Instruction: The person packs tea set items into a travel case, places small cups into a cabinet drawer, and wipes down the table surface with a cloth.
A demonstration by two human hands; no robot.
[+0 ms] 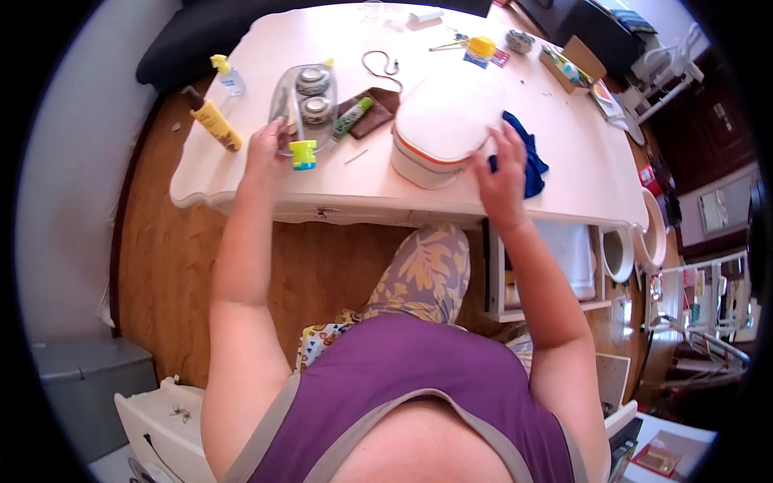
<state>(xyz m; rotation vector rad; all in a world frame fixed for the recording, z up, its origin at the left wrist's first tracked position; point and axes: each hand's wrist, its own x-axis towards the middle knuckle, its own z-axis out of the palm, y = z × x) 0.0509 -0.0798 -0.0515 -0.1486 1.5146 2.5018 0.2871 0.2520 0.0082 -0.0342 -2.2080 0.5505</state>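
Note:
My left hand (pixel 267 153) is at the near left rim of a clear plastic tray (pixel 282 92), its fingers curled on the edge. Two round silver-rimmed containers (pixel 314 95) sit in the tray. A lime-green and blue plastic piece (pixel 303 155) is right beside my left fingertips. My right hand (pixel 501 173) reaches the right side of a white case (pixel 451 109) with an orange band, its fingers apart near the band. Under and beyond that hand lies a dark blue cloth (pixel 531 157). A green tube (pixel 352 118) rests on a brown pouch (pixel 374 111) between the tray and case.
A yellow pump bottle (pixel 214 125) and a clear spray bottle (pixel 229 76) stand at the table's left. Farther back are a yellow-lidded jar (pixel 481 50) and an open cardboard box (pixel 573 68). Below the white table (pixel 588 177), a drawer (pixel 555 262) is pulled out.

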